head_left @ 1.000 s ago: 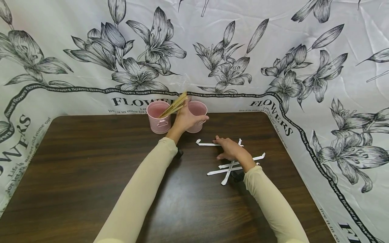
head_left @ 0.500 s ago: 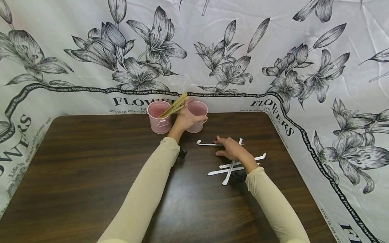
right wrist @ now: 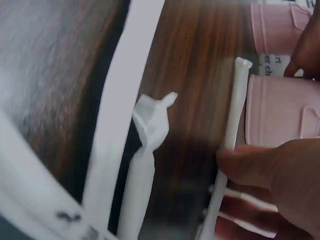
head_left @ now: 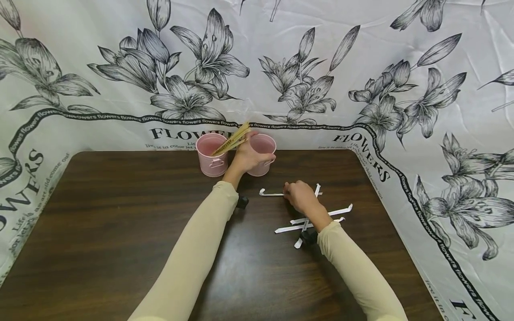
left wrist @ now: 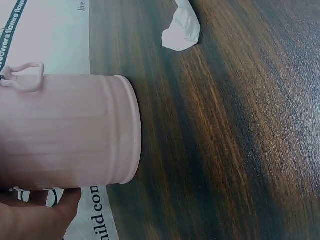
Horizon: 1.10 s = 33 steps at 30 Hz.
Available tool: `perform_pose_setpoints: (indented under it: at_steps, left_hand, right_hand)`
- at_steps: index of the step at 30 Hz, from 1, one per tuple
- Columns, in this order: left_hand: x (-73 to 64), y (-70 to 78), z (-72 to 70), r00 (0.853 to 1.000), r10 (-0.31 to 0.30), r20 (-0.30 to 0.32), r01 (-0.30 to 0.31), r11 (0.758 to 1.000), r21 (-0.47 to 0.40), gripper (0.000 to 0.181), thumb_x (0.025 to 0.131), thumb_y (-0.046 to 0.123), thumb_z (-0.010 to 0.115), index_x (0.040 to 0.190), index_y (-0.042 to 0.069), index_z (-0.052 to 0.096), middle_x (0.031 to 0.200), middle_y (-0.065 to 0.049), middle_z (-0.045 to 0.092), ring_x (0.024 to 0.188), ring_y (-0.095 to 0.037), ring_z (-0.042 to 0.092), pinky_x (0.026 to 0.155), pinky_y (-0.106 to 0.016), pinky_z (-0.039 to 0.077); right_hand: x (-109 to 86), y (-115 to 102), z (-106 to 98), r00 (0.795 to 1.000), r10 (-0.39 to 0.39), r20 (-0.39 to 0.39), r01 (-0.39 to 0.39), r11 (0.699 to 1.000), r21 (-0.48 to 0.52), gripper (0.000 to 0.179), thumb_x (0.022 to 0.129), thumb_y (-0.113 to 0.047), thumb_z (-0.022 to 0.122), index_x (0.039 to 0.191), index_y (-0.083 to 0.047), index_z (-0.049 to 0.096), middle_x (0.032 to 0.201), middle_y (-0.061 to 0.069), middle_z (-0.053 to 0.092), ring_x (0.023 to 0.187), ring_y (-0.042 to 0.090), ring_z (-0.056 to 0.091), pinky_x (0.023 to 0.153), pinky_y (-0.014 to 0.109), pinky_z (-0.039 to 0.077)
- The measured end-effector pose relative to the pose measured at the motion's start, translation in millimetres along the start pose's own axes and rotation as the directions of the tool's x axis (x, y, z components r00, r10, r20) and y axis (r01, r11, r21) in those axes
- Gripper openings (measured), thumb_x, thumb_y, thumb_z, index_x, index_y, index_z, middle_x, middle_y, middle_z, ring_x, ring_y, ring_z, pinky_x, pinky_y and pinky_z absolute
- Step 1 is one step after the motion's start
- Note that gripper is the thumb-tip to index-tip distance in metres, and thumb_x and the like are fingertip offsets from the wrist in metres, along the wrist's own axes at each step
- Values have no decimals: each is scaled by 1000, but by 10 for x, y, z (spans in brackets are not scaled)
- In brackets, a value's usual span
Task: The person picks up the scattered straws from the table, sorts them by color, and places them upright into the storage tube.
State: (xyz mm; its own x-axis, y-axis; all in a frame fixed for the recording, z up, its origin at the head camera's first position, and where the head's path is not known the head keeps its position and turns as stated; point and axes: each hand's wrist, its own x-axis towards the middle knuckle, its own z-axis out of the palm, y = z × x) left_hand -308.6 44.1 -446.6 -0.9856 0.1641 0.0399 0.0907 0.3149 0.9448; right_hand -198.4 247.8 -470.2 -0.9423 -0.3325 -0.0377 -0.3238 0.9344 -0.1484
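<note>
My left hand [head_left: 246, 157] holds the right-hand pink bucket [head_left: 263, 143], which stands upright at the table's back edge. Up close in the left wrist view, that bucket [left wrist: 75, 130] has the hand [left wrist: 37, 217] against its side, most fingers out of sight. My right hand [head_left: 302, 197] pinches a slim white paper-wrapped straw [right wrist: 236, 102] between thumb and fingers; it appears to be on or just above the table. Several more white paper-wrapped straws [head_left: 287, 229] lie crossed beneath and beside the right wrist, one with a twisted paper end [right wrist: 152, 122].
A second pink bucket [head_left: 210, 166], with a small handle, stands to the left. Long yellow sticks or packets [head_left: 230, 141] lean out of it behind my left hand. Flower-printed cloth [head_left: 281, 89] hangs behind the dark wooden table [head_left: 120, 214].
My right hand's spread fingers have drawn together and closed on the far white straw, which has shifted slightly. The left hand stays on the bucket.
</note>
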Motion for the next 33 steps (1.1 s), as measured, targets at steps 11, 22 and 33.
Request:
perform_pose_setpoints:
  at_steps: [11,22,33]
  left_hand:
    - [13,-9,-4,1000,2,15,-2,1000,14,100,69,32,95,150,20,38,150,-18,40,139,-36,45,117,-49,40]
    - [2,25,-26,999,-21,32,21,1000,11,100,71,32,94,152,22,37,153,-19,41,141,-34,44,118,-47,40]
    - [17,4,-10,1000,-7,25,7,1000,24,100,70,32,95,151,20,37,150,-19,46,139,-37,47,118,-46,40]
  right_hand:
    - [-22,176,-91,972,-137,-191,190,936,296,11,95,-18,72,101,-10,77,112,5,78,100,26,67,87,44,54]
    - [6,77,-406,863,81,-499,259,776,575,12,95,-9,71,105,-3,73,98,13,76,82,19,67,72,12,50]
    - [73,-42,-766,725,315,-613,401,530,747,17,98,-3,66,107,11,63,104,20,75,83,12,70,76,24,59]
